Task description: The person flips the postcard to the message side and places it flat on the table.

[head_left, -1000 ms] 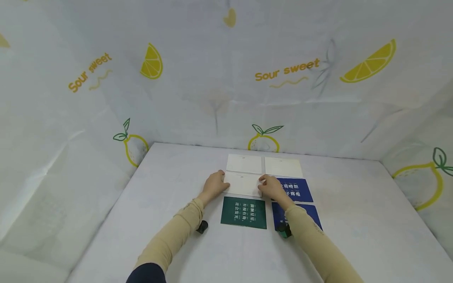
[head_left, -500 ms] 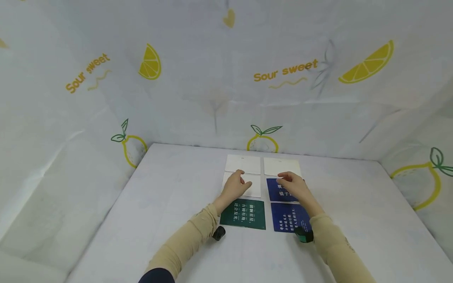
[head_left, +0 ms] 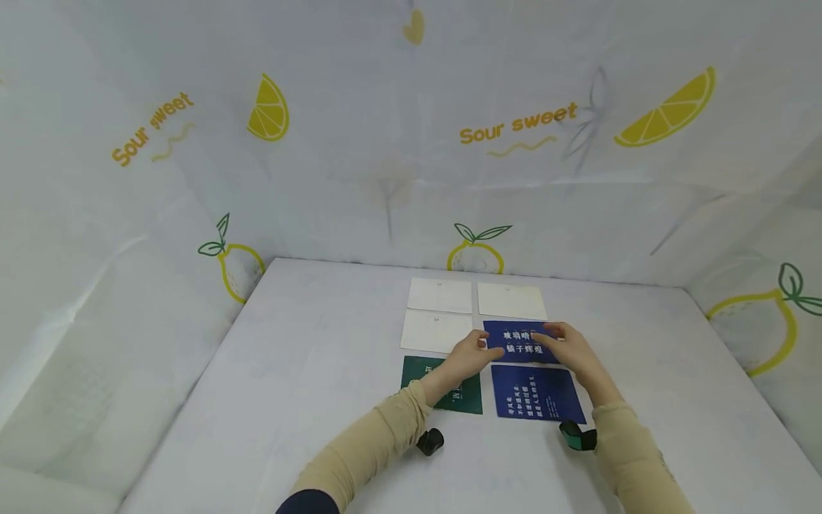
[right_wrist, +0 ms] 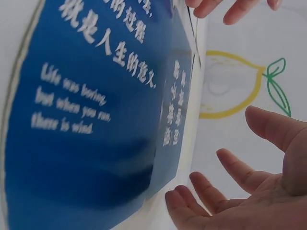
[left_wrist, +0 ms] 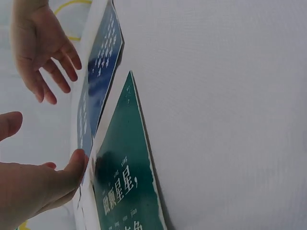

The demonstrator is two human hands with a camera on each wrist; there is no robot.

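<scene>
A blue card [head_left: 514,341] with white Chinese lettering lies on the table between my two hands. My left hand [head_left: 464,358] is at its left edge, thumb and fingers apart. Over its right end is my right hand [head_left: 574,351]; in the right wrist view its fingers [right_wrist: 235,167] are spread and hold nothing. Whether either hand touches the card, I cannot tell. A second blue card [head_left: 534,394], with Chinese and English text, lies just nearer. To its left a green card [head_left: 472,396] is partly hidden by my left wrist.
Three white cards lie behind: one at back left [head_left: 439,295], one at back right [head_left: 511,300], one in the middle left [head_left: 435,330]. They form two columns with the coloured cards on a white table [head_left: 308,343]. A lemon-printed sheet [head_left: 359,193] rises behind.
Both hands have left the middle-left white card and moved right to the upper blue card. That white card now lies uncovered. The left forearm has come across the green card.
</scene>
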